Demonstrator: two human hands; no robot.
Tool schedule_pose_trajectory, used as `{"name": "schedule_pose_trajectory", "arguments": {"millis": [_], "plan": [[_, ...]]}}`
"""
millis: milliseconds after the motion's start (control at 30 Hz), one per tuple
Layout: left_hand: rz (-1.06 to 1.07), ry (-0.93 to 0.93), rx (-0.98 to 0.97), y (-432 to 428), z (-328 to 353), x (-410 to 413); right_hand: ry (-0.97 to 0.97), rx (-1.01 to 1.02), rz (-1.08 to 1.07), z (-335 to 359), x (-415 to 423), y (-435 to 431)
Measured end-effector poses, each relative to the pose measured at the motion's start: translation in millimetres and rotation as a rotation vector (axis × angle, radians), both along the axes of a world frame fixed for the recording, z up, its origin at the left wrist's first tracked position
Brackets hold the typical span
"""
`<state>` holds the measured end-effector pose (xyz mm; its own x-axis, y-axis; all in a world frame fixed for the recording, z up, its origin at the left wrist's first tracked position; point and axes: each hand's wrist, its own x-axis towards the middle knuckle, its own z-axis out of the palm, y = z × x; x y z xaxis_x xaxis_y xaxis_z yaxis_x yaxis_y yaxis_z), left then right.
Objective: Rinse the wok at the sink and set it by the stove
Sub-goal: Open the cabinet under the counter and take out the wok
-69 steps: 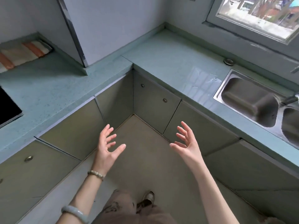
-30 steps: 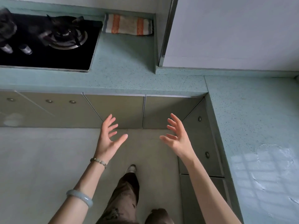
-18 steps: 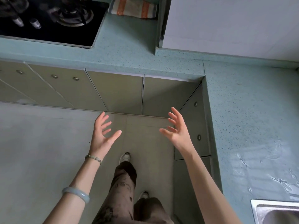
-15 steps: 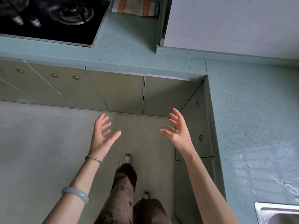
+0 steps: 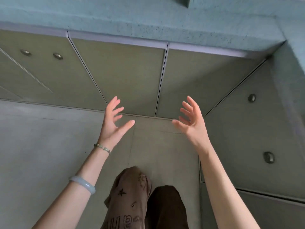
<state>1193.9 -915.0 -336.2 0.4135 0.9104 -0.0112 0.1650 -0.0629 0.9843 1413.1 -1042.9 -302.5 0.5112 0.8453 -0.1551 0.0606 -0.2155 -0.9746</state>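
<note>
Both hands are empty, each grip spread wide with the fingers apart and slightly curled. The left hand (image 5: 113,124) and the right hand (image 5: 192,123) are raised side by side with a gap between them, palms turned toward each other, touching nothing. A beaded bracelet (image 5: 102,147) circles the left wrist, and a pale bangle (image 5: 82,184) sits farther down that forearm (the right arm is bare).

Below the hands, brown trousers (image 5: 132,195) with small drawn figures and lettering show at the bottom of the view, over a grey floor (image 5: 41,154) of large plain slabs.

Beyond the fingers stands a row of olive-grey cabinet doors (image 5: 120,75), flat-fronted, with round metal knobs (image 5: 57,55) on the doors at the left. The cabinets turn a corner at the right, where another run faces inward and carries two more knobs (image 5: 268,157), one above the other.

Over the doors runs a speckled blue-green counter (image 5: 148,19), its front edge blurred; it bends with the cabinets toward the right edge of the view. The part of it in view is bare.

The wok does not appear anywhere in this view, nor do the sink and the stove.
</note>
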Motion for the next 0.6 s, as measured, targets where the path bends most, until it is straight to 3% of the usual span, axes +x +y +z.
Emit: {"name": "schedule_pose_trajectory", "arguments": {"millis": [333,600], "plan": [[-0.069,-0.068,0.148,50,-152,12,-0.051,0.149,0.024,-148,23,39],[-0.049,-0.148,0.116,59,-173,21,-0.118,0.181,0.013,-169,27,41]]}}
